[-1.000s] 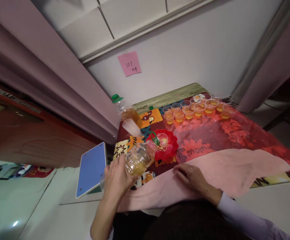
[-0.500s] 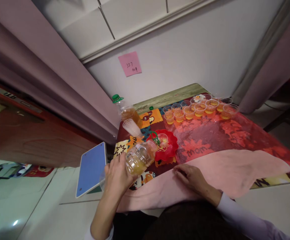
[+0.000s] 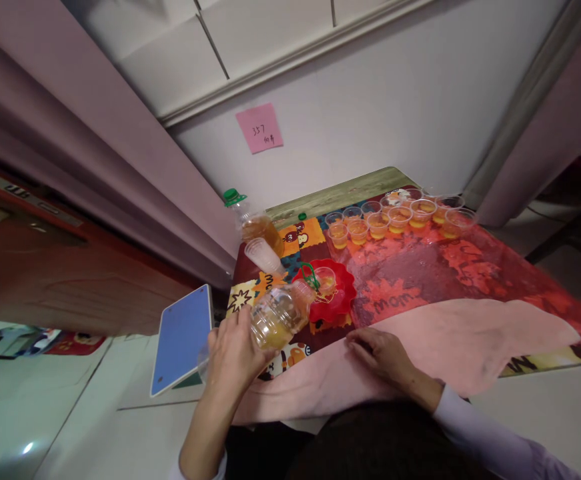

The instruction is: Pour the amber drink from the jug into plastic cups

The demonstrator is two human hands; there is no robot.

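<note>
My left hand (image 3: 230,357) is wrapped round a clear plastic bottle (image 3: 280,313) of amber liquid, tilted so its mouth hangs over a small clear cup (image 3: 325,280). That cup stands on a red plate (image 3: 340,297). My right hand (image 3: 380,353) lies flat, fingers stretched out, on a pink cloth (image 3: 450,343) at the table's near edge. A second bottle with a green cap (image 3: 253,223) stands behind, next to a stack of empty cups (image 3: 264,257).
Several small cups of amber liquid (image 3: 395,217) stand in a row at the far side of the colourful tablecloth (image 3: 420,267). A blue board (image 3: 183,337) leans at the left. A pink note (image 3: 260,128) is stuck on the wall.
</note>
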